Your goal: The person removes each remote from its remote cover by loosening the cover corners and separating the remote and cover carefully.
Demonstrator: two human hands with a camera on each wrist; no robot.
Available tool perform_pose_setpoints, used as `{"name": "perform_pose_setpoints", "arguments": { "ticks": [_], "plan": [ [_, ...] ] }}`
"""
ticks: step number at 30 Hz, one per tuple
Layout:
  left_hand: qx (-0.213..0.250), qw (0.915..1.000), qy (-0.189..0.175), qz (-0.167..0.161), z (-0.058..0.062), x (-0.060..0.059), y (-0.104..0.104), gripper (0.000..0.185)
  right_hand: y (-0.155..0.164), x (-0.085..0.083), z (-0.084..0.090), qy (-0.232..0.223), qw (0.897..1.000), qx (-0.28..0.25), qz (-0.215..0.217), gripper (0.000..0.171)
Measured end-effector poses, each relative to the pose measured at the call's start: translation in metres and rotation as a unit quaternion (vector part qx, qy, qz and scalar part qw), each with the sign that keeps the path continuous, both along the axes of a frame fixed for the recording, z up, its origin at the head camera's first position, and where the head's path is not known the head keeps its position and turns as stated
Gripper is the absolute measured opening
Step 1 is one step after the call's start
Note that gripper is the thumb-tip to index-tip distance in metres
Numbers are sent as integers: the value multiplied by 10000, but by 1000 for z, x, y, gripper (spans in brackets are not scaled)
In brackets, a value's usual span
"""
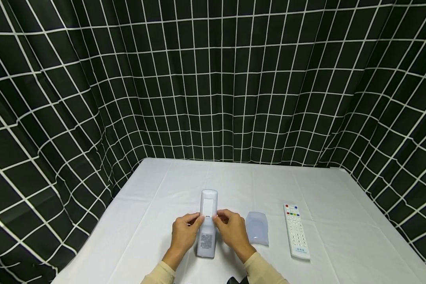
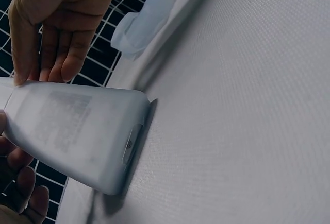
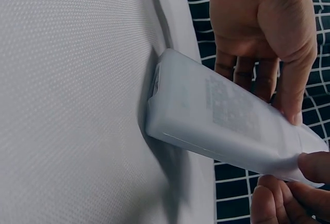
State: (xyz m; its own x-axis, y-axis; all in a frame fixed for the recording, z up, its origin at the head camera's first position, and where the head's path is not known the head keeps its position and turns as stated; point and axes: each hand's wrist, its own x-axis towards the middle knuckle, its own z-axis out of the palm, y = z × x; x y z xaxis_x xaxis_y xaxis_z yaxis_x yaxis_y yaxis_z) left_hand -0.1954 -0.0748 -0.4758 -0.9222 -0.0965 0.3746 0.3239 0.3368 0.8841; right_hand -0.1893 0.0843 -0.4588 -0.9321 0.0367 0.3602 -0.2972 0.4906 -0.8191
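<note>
Sleeved remote control (image 1: 207, 221) lying mid-tabletop (image 1: 156, 197), pinched at its middle between left hand (image 1: 183, 233) and right hand (image 1: 233, 232); spare silicone sleeve (image 1: 257, 228) and bare white remote (image 1: 296, 230) lying to the right.

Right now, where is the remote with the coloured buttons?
In the head view the white remote lies untouched on the table's right side, just right of the loose translucent cover.
</note>
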Motion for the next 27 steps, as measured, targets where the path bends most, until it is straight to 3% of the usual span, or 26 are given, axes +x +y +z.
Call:
{"name": "perform_pose_setpoints", "arguments": {
  "ticks": [20, 27],
  "plan": [
    [-476, 9987, -185, -71, -8, 5, -1, 15, 1, 2, -5, -283, 9981, 545, -20, 20],
    [-608, 9969, -484, -120, -8, 6, -1, 14, 2, 2, -8, -588, 9965, 582, 111, 20]
  ]
}}
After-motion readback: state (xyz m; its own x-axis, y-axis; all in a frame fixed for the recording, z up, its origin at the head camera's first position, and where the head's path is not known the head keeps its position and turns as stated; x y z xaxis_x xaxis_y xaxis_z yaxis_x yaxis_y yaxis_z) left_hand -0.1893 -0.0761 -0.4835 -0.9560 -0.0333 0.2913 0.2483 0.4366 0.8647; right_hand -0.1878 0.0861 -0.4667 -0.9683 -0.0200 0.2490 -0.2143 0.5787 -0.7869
